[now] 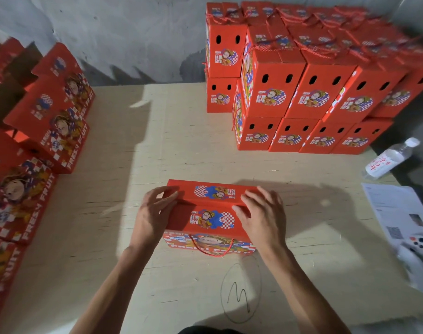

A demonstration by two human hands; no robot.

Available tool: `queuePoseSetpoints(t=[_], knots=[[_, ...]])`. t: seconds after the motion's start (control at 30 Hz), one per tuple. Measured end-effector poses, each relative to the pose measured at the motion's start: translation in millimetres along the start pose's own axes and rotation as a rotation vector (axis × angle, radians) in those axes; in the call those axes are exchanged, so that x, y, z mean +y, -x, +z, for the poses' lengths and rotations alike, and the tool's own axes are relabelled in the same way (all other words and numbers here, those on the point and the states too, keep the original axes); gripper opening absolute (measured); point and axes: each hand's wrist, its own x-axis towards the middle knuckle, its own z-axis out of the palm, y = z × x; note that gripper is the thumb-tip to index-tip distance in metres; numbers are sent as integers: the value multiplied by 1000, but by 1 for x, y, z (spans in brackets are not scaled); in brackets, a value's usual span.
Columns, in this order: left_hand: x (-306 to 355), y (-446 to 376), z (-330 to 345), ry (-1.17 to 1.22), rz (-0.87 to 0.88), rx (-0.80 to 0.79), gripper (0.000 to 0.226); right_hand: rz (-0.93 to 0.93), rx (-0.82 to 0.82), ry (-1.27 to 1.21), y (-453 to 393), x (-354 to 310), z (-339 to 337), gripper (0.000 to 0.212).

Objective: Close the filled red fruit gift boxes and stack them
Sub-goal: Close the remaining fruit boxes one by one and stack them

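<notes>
A red box sits on the table, near its front edge and about midway across, right in front of the person. Its two top flaps are folded down and meet along a seam across the lid. A red rope handle hangs on the side facing the person.

The left hand rests on the box's left end, its fingers bent over the far flap and the thumb pressing near the seam. The right hand lies on the right end, fingers spread and nearly straight, pressing flat on the lid; it grips nothing.

At the table's far right, closed boxes stand in a stack, two layers high and several rows deep, against the wall. Along the left edge is a row of boxes, some with flaps up; what they hold is hidden.

At the right edge lie a water bottle, a printed sheet and a white controller. A pen scribble marks the table in front of the box.
</notes>
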Motion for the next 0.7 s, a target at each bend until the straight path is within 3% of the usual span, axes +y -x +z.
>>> queuePoseSetpoints(t=[0.2,0.33,0.47,0.6,0.7], knots=[[-4,8,3,4,35,122,24,-244,-30,-244,-14,-83,36,19],[-3,11,3,-40,19,137,22,-193,-87,-351,-18,-118,61,20],[-4,9,3,-37,-3,105,22,-247,-124,-359,-25,-113,62,17],[-8,10,2,-7,-42,74,23,-326,-220,-314,-28,-97,52,29],[-9,8,4,9,-37,70,21,-245,-107,-344,-22,-69,44,16]])
